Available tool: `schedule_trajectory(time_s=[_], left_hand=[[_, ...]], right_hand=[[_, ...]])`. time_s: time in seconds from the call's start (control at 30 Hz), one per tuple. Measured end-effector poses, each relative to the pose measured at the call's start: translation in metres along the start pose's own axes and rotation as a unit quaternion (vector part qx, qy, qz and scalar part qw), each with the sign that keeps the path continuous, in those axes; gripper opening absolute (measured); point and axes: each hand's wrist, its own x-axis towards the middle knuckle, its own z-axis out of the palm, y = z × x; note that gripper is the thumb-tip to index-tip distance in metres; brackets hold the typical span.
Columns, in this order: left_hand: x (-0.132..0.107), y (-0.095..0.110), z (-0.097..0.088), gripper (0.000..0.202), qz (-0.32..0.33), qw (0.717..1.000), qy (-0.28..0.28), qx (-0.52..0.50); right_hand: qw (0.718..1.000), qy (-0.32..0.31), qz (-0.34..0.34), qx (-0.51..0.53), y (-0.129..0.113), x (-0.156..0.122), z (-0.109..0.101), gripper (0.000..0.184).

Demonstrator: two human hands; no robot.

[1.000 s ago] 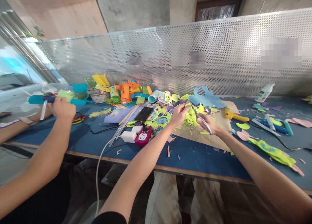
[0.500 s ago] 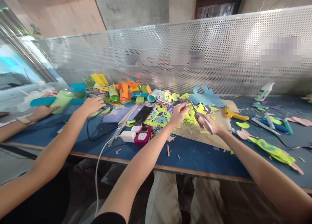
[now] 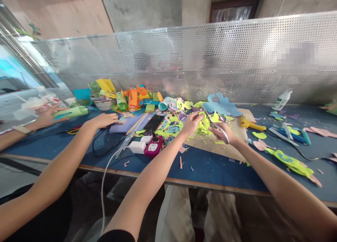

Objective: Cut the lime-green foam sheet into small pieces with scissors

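My left hand [image 3: 192, 123] pinches a small piece of yellow-green paper [image 3: 203, 118] between thumb and fingertips. In my right hand [image 3: 226, 132] are scissors [image 3: 209, 118], their blades pointing up and left beside that piece. The blades look zigzag-edged. Under and around both hands lies a heap of yellow-green paper scraps [image 3: 176, 122], mixed with purple, pink and blue bits. Brown paper [image 3: 210, 146] is spread beneath part of the heap. A cut blue sheet [image 3: 223, 107] rests just behind the scissors.
A yellow glue gun [image 3: 251, 123] and a white bottle [image 3: 282, 101] are on the right. Left of my arm are a pink power socket [image 3: 153, 147], a phone [image 3: 154, 122] and a white cable [image 3: 104, 186]. A co-worker's hands [image 3: 102, 121] are at far left, near a green bottle [image 3: 75, 111].
My hands stay at nearly the same place, with the scissors still by the paper. The co-worker's green bottle has tipped onto its side, and their nearer hand has shifted slightly right.
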Motion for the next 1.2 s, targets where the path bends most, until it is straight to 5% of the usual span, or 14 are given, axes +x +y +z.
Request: schedule_trajectory(time_s=[0.3, 0.47, 0.63, 1.2], left_hand=[[0.003, -0.009, -0.007, 0.045, -0.001, 0.999, 0.033, 0.024], [0.005, -0.013, -0.007, 0.044, 0.015, 0.999, 0.045, 0.019], [0.002, -0.009, -0.005, 0.040, 0.007, 0.998, 0.039, 0.046], [-0.001, -0.012, -0.003, 0.039, 0.021, 0.991, 0.015, 0.129]], right_hand=[[0.997, 0.068, 0.048, 0.004, 0.013, 0.005, -0.009, 0.047], [0.996, 0.022, -0.026, -0.084, 0.014, 0.005, -0.014, 0.045], [0.995, -0.034, -0.016, -0.092, 0.012, 0.003, -0.010, 0.046], [0.998, -0.024, 0.010, -0.049, 0.012, 0.003, -0.003, 0.052]])
